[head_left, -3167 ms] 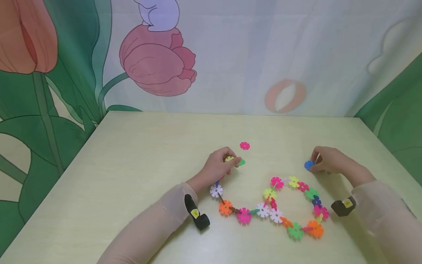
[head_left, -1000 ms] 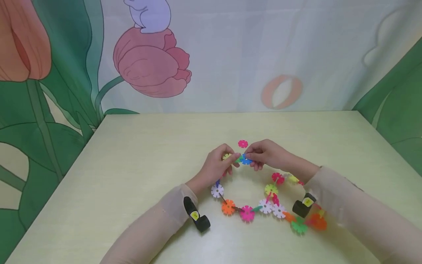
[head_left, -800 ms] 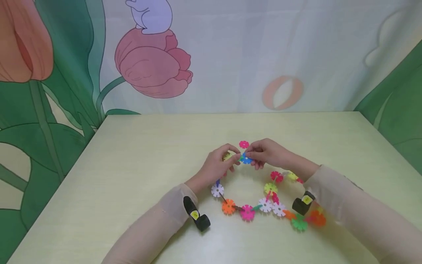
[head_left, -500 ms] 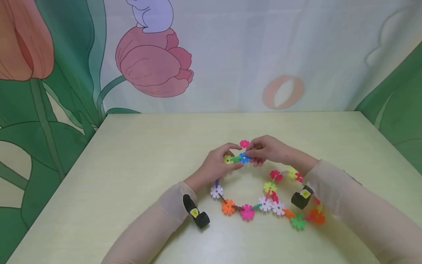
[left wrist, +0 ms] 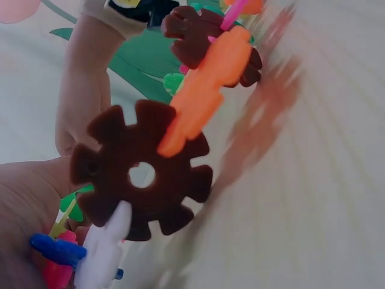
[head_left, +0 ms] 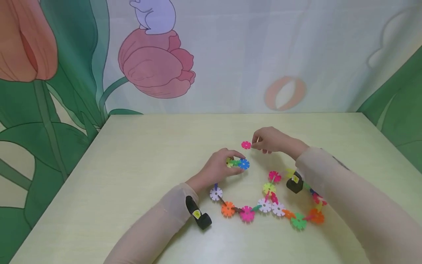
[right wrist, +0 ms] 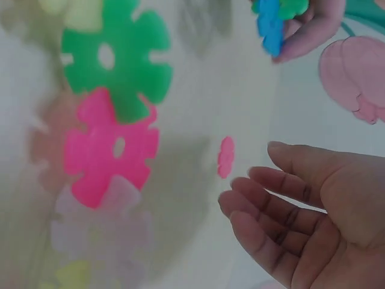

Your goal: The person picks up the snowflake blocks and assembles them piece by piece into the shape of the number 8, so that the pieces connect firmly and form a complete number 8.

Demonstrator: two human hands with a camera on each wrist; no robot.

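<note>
My left hand [head_left: 219, 165] holds one end of a chain of plastic snowflake discs, its thumb and index finger at the blue disc [head_left: 244, 164]. A green disc [head_left: 234, 162] joins the blue one to a yellow disc [head_left: 229, 161] within the hand. My right hand [head_left: 273, 140] hovers beside a loose pink disc [head_left: 246, 145] on the table. Seen from the right wrist, its fingers [right wrist: 283, 208] are loosely bent and hold nothing, the pink disc a little way off. A brown disc [left wrist: 144, 165] with an orange one [left wrist: 207, 87] fills the left wrist view.
On the table [head_left: 158, 154] the chain runs down past a white disc [head_left: 216, 194], an orange disc [head_left: 228, 209] and a magenta disc [head_left: 247, 214] to a closed ring of discs, including a green one [head_left: 298, 221]. The right forearm [head_left: 343, 190] covers part of that ring. A printed curtain [head_left: 224, 66] hangs behind.
My right hand brought the blue disc from the right to the green one in the left hand, then let go and moved up toward the loose pink disc. The blue disc stays on the chain.
</note>
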